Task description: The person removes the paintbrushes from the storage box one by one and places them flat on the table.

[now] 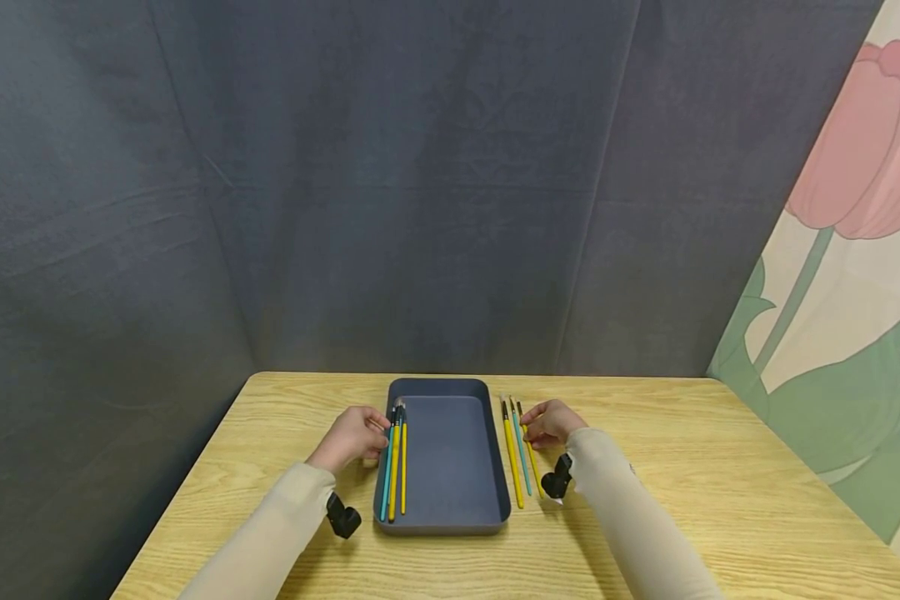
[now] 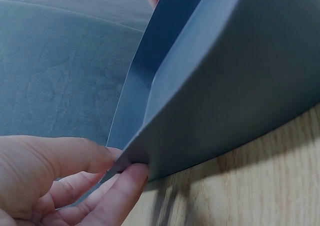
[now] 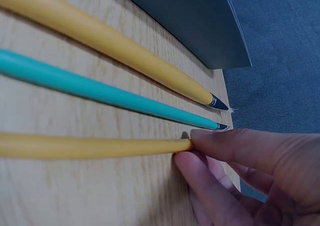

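A dark grey tray [image 1: 453, 458] stands on the table, and my left hand [image 1: 356, 435] pinches its left rim between thumb and fingers, as the left wrist view shows close up. Inside, along that wall, lie a teal paintbrush [image 1: 385, 487], a thick yellow one and a thin yellow one, bristles pointing away. To the right of the tray my right hand [image 1: 551, 422] pinches a thin yellow paintbrush [image 3: 100, 147] near its bristle end; the fingers hide its tip. Beside it are a teal paintbrush [image 3: 110, 97] and a thick yellow paintbrush [image 3: 115, 44], both on the wood.
The wooden table [image 1: 675, 467] reaches back to a dark grey curtain [image 1: 435, 200]. At the right hangs a cloth with painted tulips [image 1: 840, 167]. A small black camera [image 1: 342, 515] is strapped to each wrist over pale sleeves.
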`<state>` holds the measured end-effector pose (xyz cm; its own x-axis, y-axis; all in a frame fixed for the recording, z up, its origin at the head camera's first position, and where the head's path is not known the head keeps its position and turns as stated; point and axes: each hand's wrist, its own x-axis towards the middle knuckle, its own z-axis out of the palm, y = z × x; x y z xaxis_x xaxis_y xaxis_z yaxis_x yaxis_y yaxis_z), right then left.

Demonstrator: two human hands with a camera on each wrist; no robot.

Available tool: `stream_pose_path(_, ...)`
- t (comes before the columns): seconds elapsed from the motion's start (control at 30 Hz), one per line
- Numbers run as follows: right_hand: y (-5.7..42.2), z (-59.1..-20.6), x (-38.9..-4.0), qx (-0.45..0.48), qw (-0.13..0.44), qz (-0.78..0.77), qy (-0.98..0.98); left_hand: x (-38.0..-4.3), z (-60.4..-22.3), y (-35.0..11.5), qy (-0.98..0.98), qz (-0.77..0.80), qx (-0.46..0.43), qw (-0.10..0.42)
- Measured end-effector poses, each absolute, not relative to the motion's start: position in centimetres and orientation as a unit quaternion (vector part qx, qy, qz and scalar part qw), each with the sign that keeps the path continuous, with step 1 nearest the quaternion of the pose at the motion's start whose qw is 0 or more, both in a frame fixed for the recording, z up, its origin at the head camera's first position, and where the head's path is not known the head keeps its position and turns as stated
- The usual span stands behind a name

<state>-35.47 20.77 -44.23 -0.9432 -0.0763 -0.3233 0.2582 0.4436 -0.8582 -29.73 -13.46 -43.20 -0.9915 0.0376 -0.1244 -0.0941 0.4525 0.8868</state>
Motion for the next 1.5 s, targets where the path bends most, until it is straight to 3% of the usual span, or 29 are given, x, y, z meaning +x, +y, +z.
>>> stream_pose_path(1.13,21.0,-43.7,-35.3,0.041,0.174,-0.531,0.828,-29.8,-43.0,-13.5,0.852,0.519,-0.017,0.063)
stream_pose_path(1.5,21.8,-42.7,-35.1,-0.007,0.187,-0.552,0.813,-29.9,-43.1,-13.4,0.85,0.521,-0.019,0.066)
